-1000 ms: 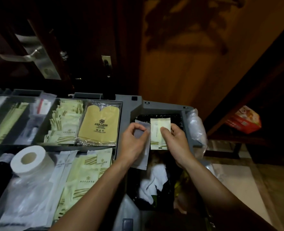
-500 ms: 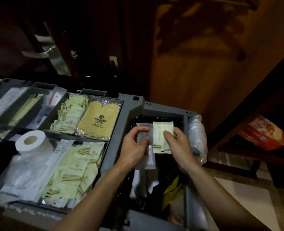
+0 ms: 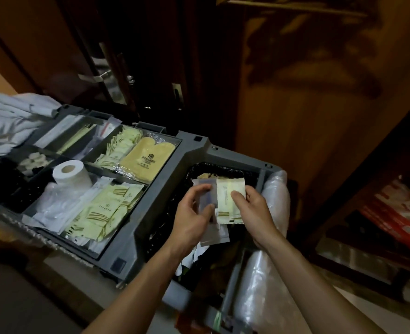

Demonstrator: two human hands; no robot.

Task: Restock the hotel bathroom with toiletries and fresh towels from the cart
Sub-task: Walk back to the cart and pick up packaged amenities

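my right hand [image 3: 254, 208] pinches a pale green toiletry sachet [image 3: 229, 196], thumb on its face and fingers curled behind its right edge. my left hand [image 3: 192, 215] is curled round a few frosted plastic packets [image 3: 208, 196], thumb in front and fingertips over their top edge. the sachet's left edge overlaps them. both bundles hang in the air above the black-lined bin opening [image 3: 223, 168] at the right end of the grey cart [image 3: 165, 189], touching nothing below.

i judge these to weigh almost nothing. they look like thin film wrappers, flat and limp, with a smooth skin that slides easily on itself. a stack of them would fan out or slip if squeezed only at a corner. the better hold is across the flat faces near the middle, thumb one side and fingers the other, firm enough to lock the layers. they do not look fragile, though i cannot tell what is inside.

a drop here would land in the bin, so i would keep the pinch tight. more green sachets [image 3: 102, 213] lie in the near tray, beside a toilet roll [image 3: 70, 174].
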